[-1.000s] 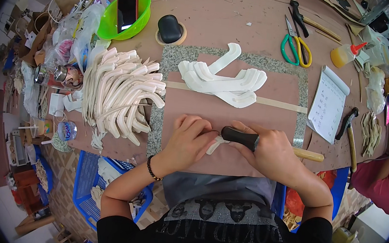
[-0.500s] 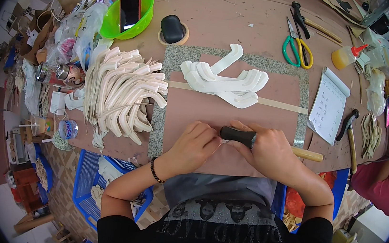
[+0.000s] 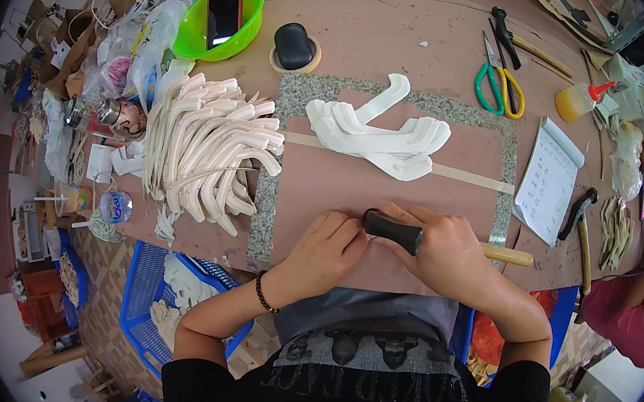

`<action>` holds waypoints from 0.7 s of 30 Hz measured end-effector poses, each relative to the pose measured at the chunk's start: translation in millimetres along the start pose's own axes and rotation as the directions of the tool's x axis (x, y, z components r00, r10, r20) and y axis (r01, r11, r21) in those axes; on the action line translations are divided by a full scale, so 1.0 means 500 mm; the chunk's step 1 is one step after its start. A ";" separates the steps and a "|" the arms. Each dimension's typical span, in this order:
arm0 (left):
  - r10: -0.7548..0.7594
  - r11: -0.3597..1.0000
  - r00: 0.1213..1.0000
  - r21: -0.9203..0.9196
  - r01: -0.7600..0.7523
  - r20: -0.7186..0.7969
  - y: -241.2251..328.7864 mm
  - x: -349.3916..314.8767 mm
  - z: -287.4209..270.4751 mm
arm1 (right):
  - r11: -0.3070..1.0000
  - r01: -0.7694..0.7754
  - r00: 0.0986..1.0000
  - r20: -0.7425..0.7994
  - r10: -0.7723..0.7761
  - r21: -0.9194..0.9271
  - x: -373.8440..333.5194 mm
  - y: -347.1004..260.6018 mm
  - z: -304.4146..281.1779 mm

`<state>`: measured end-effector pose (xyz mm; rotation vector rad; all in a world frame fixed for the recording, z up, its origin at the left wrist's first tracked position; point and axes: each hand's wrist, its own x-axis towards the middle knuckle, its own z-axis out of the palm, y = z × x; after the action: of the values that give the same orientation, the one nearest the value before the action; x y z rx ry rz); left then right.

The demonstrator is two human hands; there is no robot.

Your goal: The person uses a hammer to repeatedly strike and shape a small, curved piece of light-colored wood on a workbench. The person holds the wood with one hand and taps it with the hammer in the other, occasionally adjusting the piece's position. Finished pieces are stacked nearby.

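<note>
My right hand (image 3: 450,251) is wrapped around a hammer (image 3: 392,230) near its dark head; the pale wooden handle sticks out to the right of my fist. The head lies low over the brown work surface, against the fingertips of my left hand (image 3: 324,250). Those left fingers are bent and pressed together at the head's end, and whatever they pinch is hidden. Beyond both hands is a small stack of curved white padded strips (image 3: 377,134), some crossed over others. A larger pile of similar cream strips (image 3: 212,153) lies to the left.
A stone slab (image 3: 263,230) edges the brown sheet. Beyond lie a green bowl (image 3: 247,34) with a phone, a black case (image 3: 294,45) and scissors (image 3: 501,82). At right are a notepad (image 3: 548,179), glue bottle (image 3: 575,103), second hammer (image 3: 582,231) and another person's sleeve (image 3: 630,319). A blue basket (image 3: 138,291) stands lower left.
The hammer head has turned slightly and sits a little lower beside my left fingertips. Both hands stay nearly in place. The whole view has shifted slightly.
</note>
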<state>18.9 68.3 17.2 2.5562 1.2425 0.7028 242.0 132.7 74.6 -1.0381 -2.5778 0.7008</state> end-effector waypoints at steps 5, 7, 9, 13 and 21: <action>-0.168 0.985 0.973 0.003 0.171 -0.161 0.013 -0.001 0.000 | 1.000 0.009 1.000 0.000 -0.009 -0.014 0.001 0.001 0.005; -0.227 0.974 0.950 -0.036 0.224 -0.215 0.018 -0.009 0.006 | 1.000 0.016 1.000 -0.003 -0.016 -0.020 0.001 0.000 0.006; -0.242 0.968 0.946 -0.118 0.220 -0.214 0.014 -0.020 0.022 | 1.000 0.014 1.000 0.003 -0.014 -0.020 0.003 0.000 0.003; -0.215 0.974 0.960 0.034 0.224 -0.178 0.041 -0.015 0.032 | 0.997 0.068 0.998 -0.010 -0.068 -0.021 0.009 0.001 -0.010; -0.407 0.909 0.897 -0.168 0.381 -0.171 0.041 -0.021 0.017 | 0.998 0.057 0.998 0.040 -0.056 -0.032 0.008 0.003 0.002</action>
<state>31.6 47.6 14.2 2.0703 1.6557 0.9283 239.6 136.0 73.4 -0.9667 -2.6491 0.6729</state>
